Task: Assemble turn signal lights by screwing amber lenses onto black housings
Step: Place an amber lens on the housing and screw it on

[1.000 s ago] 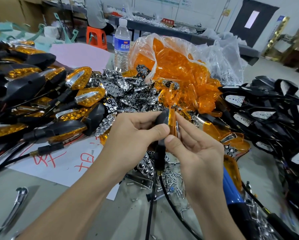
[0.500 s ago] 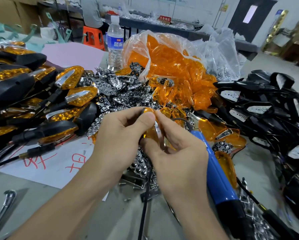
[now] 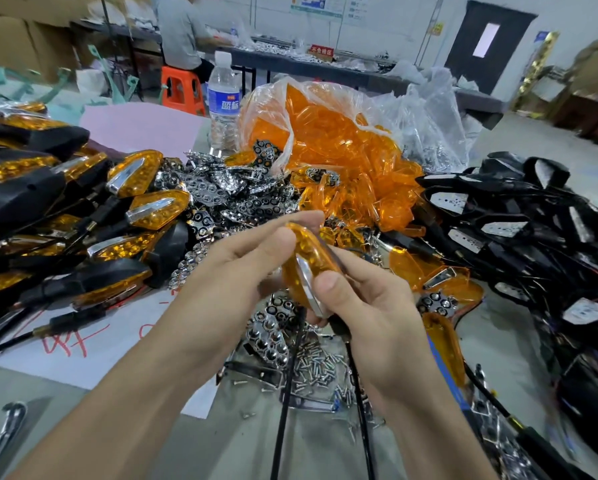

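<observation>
A grey workbench (image 3: 65,407) in a factory room is crowded with parts. At 9 o'clock lies a heap of finished turn signals (image 3: 48,202), amber fronts on black bodies. A white paper (image 3: 117,344) with red handwriting sits under their near edge. At 12 o'clock a clear plastic bag (image 3: 325,140) spills loose amber lenses, with a pile of chrome reflectors (image 3: 228,195) just to its left and a water bottle (image 3: 223,98) standing behind. At 3 o'clock is a tangle of black housings (image 3: 515,220) with wires. Small screws (image 3: 314,368) are scattered near the bench's front edge. Beyond, a seated person (image 3: 179,32) on an orange stool (image 3: 179,91) works at a long table, and a dark door (image 3: 487,43) is at 1 o'clock.

At the centre, above the bench, both hands hold one turn signal (image 3: 308,265) upright. Its amber lens is glossy and teardrop-shaped, with a chrome strip along the near edge; its black housing is mostly hidden. The left hand (image 3: 249,261) pinches the top end between thumb and fingertips. The right hand (image 3: 370,306) grips the bottom end, thumb pressed on the front and fingers curled behind. Black cables (image 3: 287,393) hang down below the hands.
</observation>
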The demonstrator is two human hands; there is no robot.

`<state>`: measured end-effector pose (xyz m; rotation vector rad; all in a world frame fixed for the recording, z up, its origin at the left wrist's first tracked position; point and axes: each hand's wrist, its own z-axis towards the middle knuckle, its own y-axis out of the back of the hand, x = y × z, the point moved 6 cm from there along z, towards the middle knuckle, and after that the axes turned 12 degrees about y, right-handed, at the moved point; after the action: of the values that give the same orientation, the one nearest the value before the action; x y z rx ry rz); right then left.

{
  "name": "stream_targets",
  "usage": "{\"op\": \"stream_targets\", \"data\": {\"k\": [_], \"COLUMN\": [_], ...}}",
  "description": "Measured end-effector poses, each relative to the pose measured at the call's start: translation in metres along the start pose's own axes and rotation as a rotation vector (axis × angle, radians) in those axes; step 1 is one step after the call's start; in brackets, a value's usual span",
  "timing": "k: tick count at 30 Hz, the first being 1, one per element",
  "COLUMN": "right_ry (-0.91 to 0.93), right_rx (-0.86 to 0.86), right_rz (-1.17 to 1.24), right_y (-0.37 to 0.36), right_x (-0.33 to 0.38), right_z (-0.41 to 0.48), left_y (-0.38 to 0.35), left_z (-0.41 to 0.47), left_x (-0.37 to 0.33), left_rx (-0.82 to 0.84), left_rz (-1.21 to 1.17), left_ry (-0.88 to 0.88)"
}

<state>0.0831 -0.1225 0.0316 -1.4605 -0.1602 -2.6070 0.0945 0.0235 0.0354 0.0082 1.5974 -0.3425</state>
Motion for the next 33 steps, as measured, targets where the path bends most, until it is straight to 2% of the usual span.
{"op": "stream_targets", "data": {"k": [2,6,11,14,18,21,24,27,30,33], "right_ry": [0.080,0.146,0.134,0.075,-0.137,-0.194,-0.247,-0.316,-0.289,-0.238], "right_rx": [0.019,0.019,-0.039,-0.049,0.025,0.018,-0.167,-0.309,-0.321,-0.266], "right_rz": [0.013,0.008,0.010,-0.022,-0.097,-0.140,0.089,0.428,0.504,0.534], "right_y": [-0.005,-0.005,-0.006,-0.004,-0.006,-0.007,0.008,0.011,0.007,0.011], "right_x": [0.005,0.007,0.006,0.000,-0.012,-0.009,-0.007,-0.007,-0.008,-0.007], "right_z": [0.000,-0.001,-0.003,-0.003,-0.007,-0.007,-0.007,-0.009,-0.007,-0.002], "left_y": [-0.004,-0.010,-0.007,-0.005,-0.005,-0.011,-0.028,-0.035,-0.032,-0.030], "left_z": [0.000,0.001,0.004,0.006,0.003,0.007,0.010,0.003,-0.002,-0.007], "left_x": [0.005,0.004,0.006,0.006,0.010,0.016,0.021,0.032,0.029,0.014], "left_rx": [0.046,0.089,0.076,0.036,-0.099,-0.093,0.021,0.104,0.021,-0.094], "left_rz": [-0.131,-0.264,-0.282,-0.256,-0.122,-0.022,0.046,0.132,0.199,0.430], "left_ry": [0.074,0.048,0.037,0.030,0.073,0.137,0.240,0.180,0.070,-0.103]}}
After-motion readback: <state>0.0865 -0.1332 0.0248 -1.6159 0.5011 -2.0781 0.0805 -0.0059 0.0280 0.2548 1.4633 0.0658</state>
